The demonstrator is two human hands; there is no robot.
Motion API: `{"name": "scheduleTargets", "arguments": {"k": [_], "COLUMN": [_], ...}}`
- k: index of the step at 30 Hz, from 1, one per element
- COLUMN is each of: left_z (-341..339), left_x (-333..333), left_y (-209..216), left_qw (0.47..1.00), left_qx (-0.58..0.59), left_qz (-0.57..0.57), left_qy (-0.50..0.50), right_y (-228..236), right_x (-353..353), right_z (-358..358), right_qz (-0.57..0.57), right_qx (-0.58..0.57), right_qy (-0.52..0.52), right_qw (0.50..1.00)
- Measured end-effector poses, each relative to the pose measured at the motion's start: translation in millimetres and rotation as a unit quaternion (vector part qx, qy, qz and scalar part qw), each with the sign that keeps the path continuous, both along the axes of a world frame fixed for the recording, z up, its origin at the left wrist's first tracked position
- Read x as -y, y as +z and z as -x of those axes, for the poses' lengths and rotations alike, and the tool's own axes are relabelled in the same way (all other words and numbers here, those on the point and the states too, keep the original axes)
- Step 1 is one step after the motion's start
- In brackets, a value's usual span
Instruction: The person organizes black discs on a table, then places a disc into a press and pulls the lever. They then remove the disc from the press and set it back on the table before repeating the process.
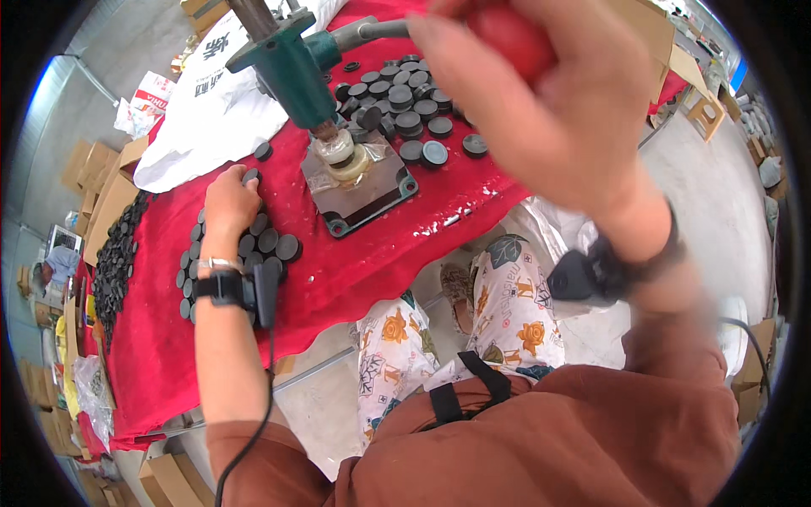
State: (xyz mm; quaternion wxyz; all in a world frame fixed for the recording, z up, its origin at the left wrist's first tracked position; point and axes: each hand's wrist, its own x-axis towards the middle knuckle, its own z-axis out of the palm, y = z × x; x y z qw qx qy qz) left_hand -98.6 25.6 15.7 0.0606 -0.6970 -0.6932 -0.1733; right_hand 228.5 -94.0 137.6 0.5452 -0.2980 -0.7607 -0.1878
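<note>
My right hand [562,110], slightly smeared by motion, is wrapped round the red ball knob [511,40] on the lever [384,31] of a green hand press [291,80]. Below the press's ram, a white round die piece [336,149] sits over a yellowish ring on the metal base plate [363,196], with a dark layer between them. Left of the base, my left hand [230,203] has its fingers closed at a black round cap [251,176], beside a cluster of similar black caps [268,241]. Its fingertips are partly hidden.
More black caps [401,95] lie massed behind and right of the press; one has a paler top [434,154]. A white printed sack [224,97] covers the table's far left. Many small black pieces [118,262] are heaped at the left on the red cloth [338,291].
</note>
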Motion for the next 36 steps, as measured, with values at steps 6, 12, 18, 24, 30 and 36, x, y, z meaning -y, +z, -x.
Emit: {"name": "scheduleTargets", "arguments": {"k": [6,12,18,24,30,36], "left_z": [16.2,4.4,-46.0,-97.2,-95.5,-94.9], "left_x": [-35.2,-28.5,33.0,46.3,36.2,37.6], "left_y": [-13.5,4.4,20.5,5.3,-8.5,-16.5], "left_qw": [0.988,0.995,0.959,0.934,0.906,0.907], "left_qx": [-0.137,-0.03,0.205,0.289,0.357,0.38], "left_qz": [0.063,0.044,0.06,-0.044,-0.07,-0.05], "left_qy": [-0.026,-0.088,-0.189,-0.205,-0.214,-0.176], "right_y": [37.2,33.9,31.0,27.9,29.9,29.1], "right_x": [-16.7,-31.2,-32.5,-36.1,-41.2,-45.3], "right_z": [13.3,8.9,8.4,8.5,11.1,10.2], "right_qz": [-0.03,-0.034,-0.033,-0.04,-0.046,-0.051], "right_qx": [-0.053,-0.035,-0.028,-0.018,-0.012,-0.012], "right_qy": [0.059,0.051,0.05,0.057,0.059,0.059], "right_qw": [0.996,0.998,0.998,0.997,0.997,0.997]}}
